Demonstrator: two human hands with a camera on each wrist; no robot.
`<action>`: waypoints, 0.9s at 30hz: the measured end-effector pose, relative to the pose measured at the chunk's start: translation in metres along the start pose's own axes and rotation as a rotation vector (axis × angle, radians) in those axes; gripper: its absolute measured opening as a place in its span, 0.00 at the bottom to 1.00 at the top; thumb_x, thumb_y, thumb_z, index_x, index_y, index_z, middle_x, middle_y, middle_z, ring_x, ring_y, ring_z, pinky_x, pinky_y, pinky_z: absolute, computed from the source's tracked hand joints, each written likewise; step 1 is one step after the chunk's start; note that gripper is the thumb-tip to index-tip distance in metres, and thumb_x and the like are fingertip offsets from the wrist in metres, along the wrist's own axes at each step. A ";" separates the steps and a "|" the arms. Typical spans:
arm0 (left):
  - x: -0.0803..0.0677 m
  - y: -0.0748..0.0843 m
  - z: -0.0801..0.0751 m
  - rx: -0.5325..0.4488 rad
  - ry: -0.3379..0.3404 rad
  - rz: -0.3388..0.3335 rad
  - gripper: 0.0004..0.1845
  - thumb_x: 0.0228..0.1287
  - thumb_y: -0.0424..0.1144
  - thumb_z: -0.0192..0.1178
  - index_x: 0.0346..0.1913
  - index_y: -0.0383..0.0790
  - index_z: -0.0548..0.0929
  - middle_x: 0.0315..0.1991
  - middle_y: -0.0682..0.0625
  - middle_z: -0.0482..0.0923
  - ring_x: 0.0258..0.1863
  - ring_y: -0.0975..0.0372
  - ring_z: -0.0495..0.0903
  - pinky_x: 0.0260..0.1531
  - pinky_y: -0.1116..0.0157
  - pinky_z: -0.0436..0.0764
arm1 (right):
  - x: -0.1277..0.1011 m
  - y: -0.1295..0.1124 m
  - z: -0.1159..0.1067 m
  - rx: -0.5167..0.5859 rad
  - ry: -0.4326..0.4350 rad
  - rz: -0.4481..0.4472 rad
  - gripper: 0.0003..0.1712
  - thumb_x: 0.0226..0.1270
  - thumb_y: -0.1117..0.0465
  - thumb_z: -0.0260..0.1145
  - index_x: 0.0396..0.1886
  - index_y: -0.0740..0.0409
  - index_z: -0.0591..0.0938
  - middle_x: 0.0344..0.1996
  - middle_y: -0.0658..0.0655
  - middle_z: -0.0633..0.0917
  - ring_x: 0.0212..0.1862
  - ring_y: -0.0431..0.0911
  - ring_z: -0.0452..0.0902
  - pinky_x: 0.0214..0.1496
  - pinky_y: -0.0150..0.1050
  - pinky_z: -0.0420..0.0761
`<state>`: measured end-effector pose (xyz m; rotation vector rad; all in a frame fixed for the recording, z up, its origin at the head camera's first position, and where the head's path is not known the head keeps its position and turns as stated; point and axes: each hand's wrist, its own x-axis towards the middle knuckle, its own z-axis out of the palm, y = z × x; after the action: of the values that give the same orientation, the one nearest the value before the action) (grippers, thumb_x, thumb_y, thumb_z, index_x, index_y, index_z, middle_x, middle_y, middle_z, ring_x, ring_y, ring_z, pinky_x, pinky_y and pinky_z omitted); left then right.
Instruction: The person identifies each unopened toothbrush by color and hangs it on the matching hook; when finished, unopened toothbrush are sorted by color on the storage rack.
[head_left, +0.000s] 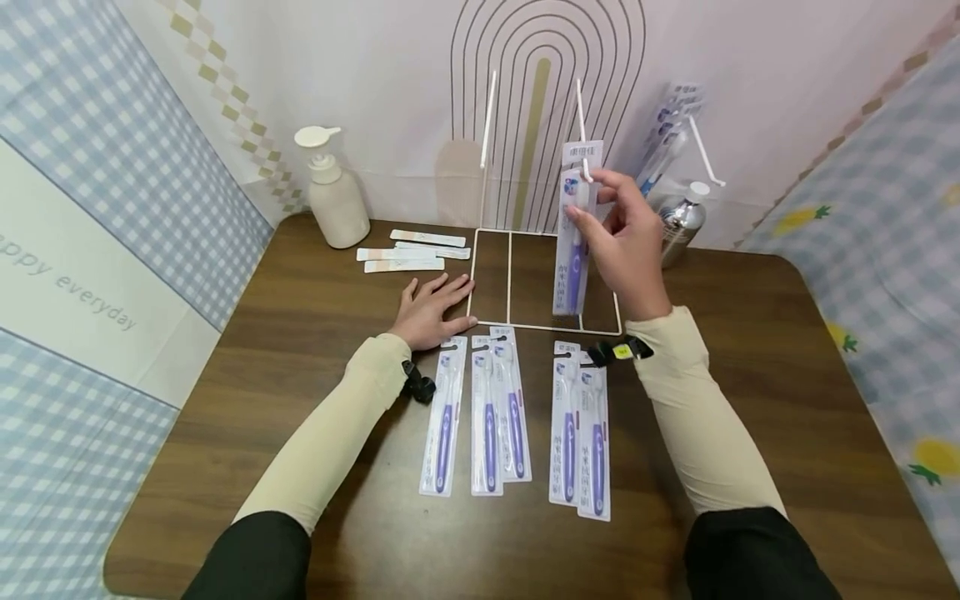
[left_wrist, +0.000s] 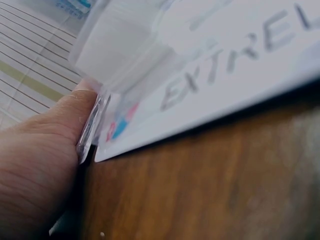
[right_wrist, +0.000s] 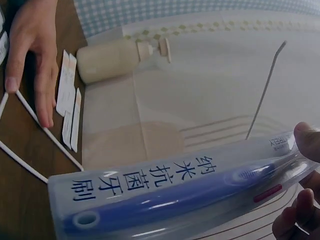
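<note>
At the far left, near ten o'clock on the brown desk (head_left: pixel 300 333), a cream pump bottle (head_left: pixel 333 196) stands by the wall, and a few thin paper strips (head_left: pixel 408 252) lie flat just to its right. Next comes the left hand (head_left: pixel 431 308). It rests flat on the desk with its fingers straight and spread, holding nothing, and its fingertips touch the left edge of the white wire rack (head_left: pixel 510 279). The left wrist view shows only the side of that hand against the clear edge of a pack, so it adds little. Below the hands, toward six o'clock, five more toothbrush packs (head_left: pixel 487 412) lie in a row on the desk, their long sides pointing from six to twelve. To the right, the right hand (head_left: pixel 626 237) is lifted up over the rack and pinches the hanging toothbrush pack (head_left: pixel 573 242) near its top with thumb and fingertips. That pack hangs up and down, with its long side running from twelve to six, and its top hole sits right at the tip of the right rod of the rack, near twelve o'clock. The pack is just to the left of the right hand, at about nine o'clock from the palm, so the right hand is much nearer to it than the left. At one o'clock, a silver bottle (head_left: pixel 682 221) stands behind the hand, and another bunch of packs (head_left: pixel 671 125) hangs from a hook by the wall.
</note>
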<state>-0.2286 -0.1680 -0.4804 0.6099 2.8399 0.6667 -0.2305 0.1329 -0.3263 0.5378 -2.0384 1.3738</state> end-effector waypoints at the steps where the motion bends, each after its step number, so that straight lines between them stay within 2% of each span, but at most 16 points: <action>1: 0.000 0.000 0.000 0.000 0.000 -0.001 0.41 0.78 0.65 0.55 0.86 0.58 0.56 0.85 0.62 0.48 0.85 0.57 0.43 0.78 0.42 0.29 | 0.005 0.005 0.003 0.004 0.008 0.013 0.24 0.66 0.65 0.79 0.61 0.59 0.85 0.35 0.54 0.84 0.21 0.39 0.64 0.24 0.30 0.65; 9: -0.002 0.001 -0.001 -0.003 0.007 -0.002 0.41 0.78 0.64 0.56 0.86 0.57 0.57 0.85 0.60 0.50 0.85 0.57 0.44 0.78 0.42 0.29 | 0.051 0.034 0.028 0.033 0.042 0.201 0.26 0.66 0.63 0.79 0.64 0.57 0.84 0.36 0.47 0.82 0.23 0.38 0.63 0.28 0.30 0.67; 13: -0.001 0.004 0.000 -0.007 0.005 -0.002 0.41 0.78 0.64 0.56 0.86 0.57 0.57 0.85 0.61 0.50 0.85 0.57 0.43 0.78 0.43 0.29 | 0.069 0.027 0.033 0.060 0.044 0.241 0.25 0.68 0.67 0.76 0.64 0.61 0.83 0.36 0.47 0.81 0.24 0.38 0.63 0.31 0.31 0.67; 16: 0.001 0.006 0.002 -0.011 0.003 0.004 0.41 0.77 0.65 0.56 0.86 0.58 0.56 0.85 0.61 0.49 0.85 0.58 0.43 0.78 0.43 0.29 | 0.077 0.020 0.029 0.074 0.037 0.258 0.24 0.69 0.69 0.74 0.63 0.59 0.83 0.37 0.49 0.82 0.26 0.37 0.64 0.34 0.30 0.67; 19: 0.002 0.006 0.004 -0.012 0.003 0.008 0.41 0.77 0.65 0.56 0.86 0.57 0.56 0.85 0.61 0.49 0.85 0.57 0.43 0.78 0.43 0.29 | 0.077 0.022 0.026 0.056 0.014 0.267 0.25 0.69 0.69 0.73 0.65 0.58 0.83 0.47 0.52 0.83 0.28 0.36 0.65 0.37 0.30 0.69; 22: 0.001 0.005 0.004 -0.011 0.004 0.004 0.41 0.77 0.64 0.56 0.86 0.57 0.56 0.85 0.60 0.49 0.85 0.57 0.44 0.78 0.43 0.29 | 0.071 0.033 0.021 0.026 0.002 0.272 0.28 0.68 0.68 0.73 0.67 0.56 0.82 0.58 0.53 0.79 0.29 0.35 0.65 0.38 0.30 0.70; 24: 0.000 0.004 0.003 -0.014 0.009 0.002 0.41 0.77 0.64 0.57 0.86 0.57 0.57 0.85 0.60 0.50 0.85 0.57 0.44 0.78 0.43 0.29 | 0.061 0.040 0.015 0.014 -0.009 0.278 0.28 0.68 0.67 0.74 0.67 0.54 0.83 0.59 0.51 0.76 0.30 0.34 0.65 0.38 0.30 0.71; 27: -0.002 0.002 0.001 -0.008 0.013 -0.002 0.41 0.77 0.64 0.57 0.86 0.57 0.57 0.85 0.60 0.49 0.85 0.56 0.44 0.78 0.43 0.29 | 0.035 0.040 -0.001 0.019 -0.041 0.258 0.26 0.67 0.66 0.75 0.64 0.56 0.85 0.55 0.47 0.75 0.32 0.36 0.67 0.38 0.30 0.71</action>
<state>-0.2260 -0.1672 -0.4800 0.6035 2.8481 0.6838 -0.2811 0.1493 -0.3285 0.3213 -2.1894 1.5426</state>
